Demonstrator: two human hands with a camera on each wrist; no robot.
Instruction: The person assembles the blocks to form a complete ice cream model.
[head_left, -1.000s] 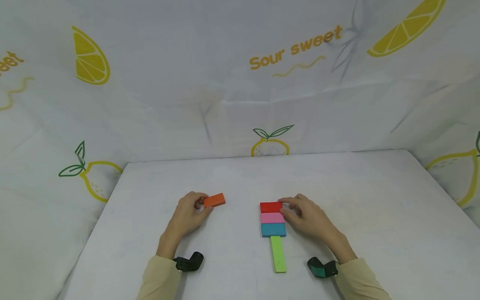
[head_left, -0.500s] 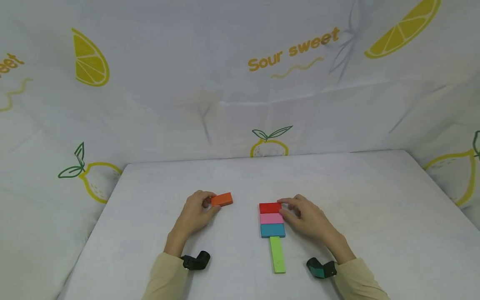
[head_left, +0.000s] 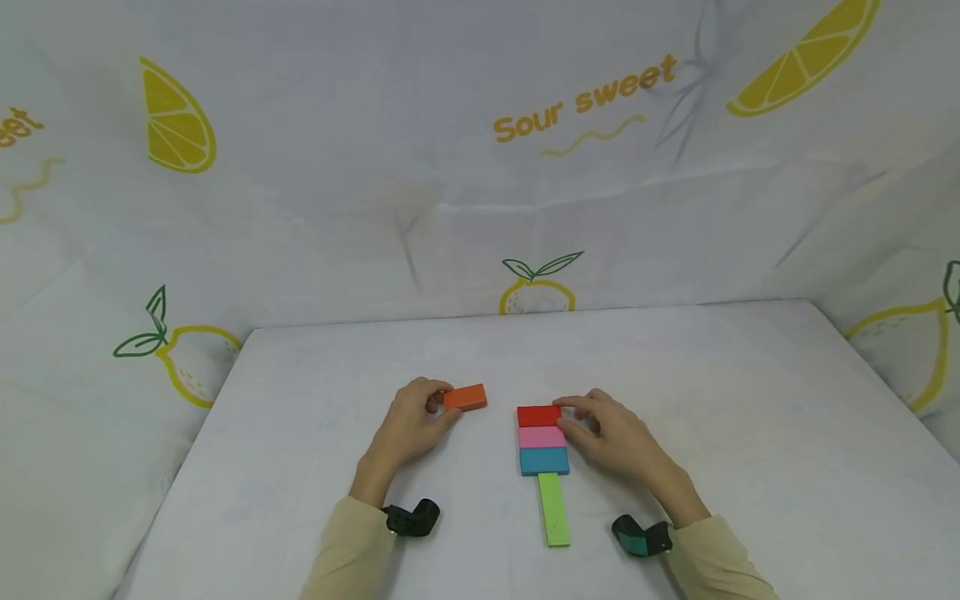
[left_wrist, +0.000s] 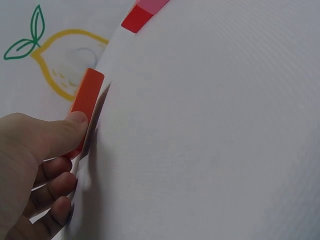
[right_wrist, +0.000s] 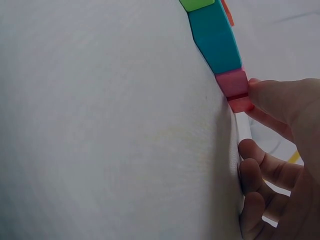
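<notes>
My left hand (head_left: 408, 425) pinches an orange rectangular block (head_left: 467, 397) between thumb and fingers, held low over the table; the left wrist view shows a shadow beside this block (left_wrist: 90, 92). To its right, three blocks lie flat and stacked edge to edge: a red block (head_left: 536, 416) farthest from me, then a pink block (head_left: 542, 437) and a wider blue block (head_left: 544, 462). A narrow light green block (head_left: 553, 510) runs lengthwise toward me from the blue one's near edge. My right hand (head_left: 615, 437) grips the right end of the red block with thumb and index finger.
White cloth covers the table (head_left: 675, 358), whose far edge meets a hanging white backdrop (head_left: 337, 250) printed with lemons and lettering. Dark wrist devices, a left one (head_left: 414, 518) and a right one (head_left: 642, 536), sit at the cuffs.
My left hand has carried the orange block steadily rightward, closer to the red block. The right hand stays at the red block, and the row of blocks keeps its arrangement.
</notes>
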